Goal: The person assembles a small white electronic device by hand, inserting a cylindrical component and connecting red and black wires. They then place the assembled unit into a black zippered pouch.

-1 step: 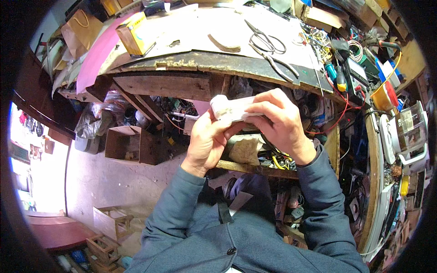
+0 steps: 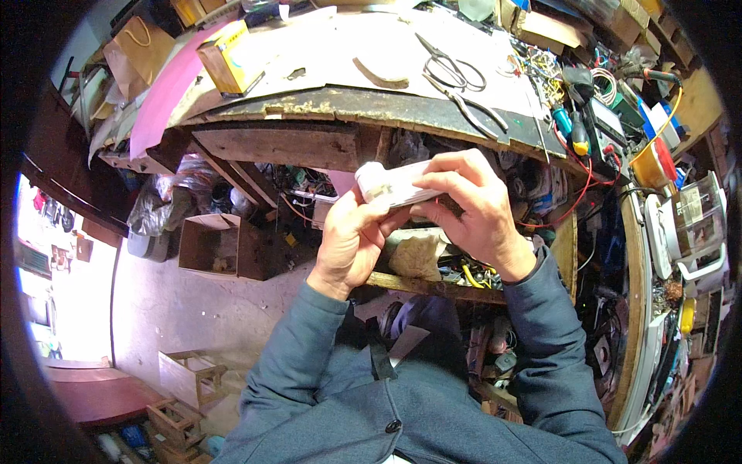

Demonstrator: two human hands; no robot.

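A white round-ended device [image 2: 398, 184], probably light and stiff, is pinched by curled left hand [image 2: 345, 243] and right hand [image 2: 477, 205]; best gripped along its sides.

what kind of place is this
Probably a small repair workshop, perhaps for electrical things: scissors and pliers lie on a ragged-edged workbench, with tangled wires heaped toward its right end.

Worn on the wearer's head, the left of two fisheye cameras is looking steeply down from the near side of the workbench [image 2: 325, 46], facing it. The lens is viewing the left hand [image 2: 345, 243] and right hand [image 2: 475, 205] from close above, before the workbench, and catching the floor [image 2: 255, 317] below it farther off.
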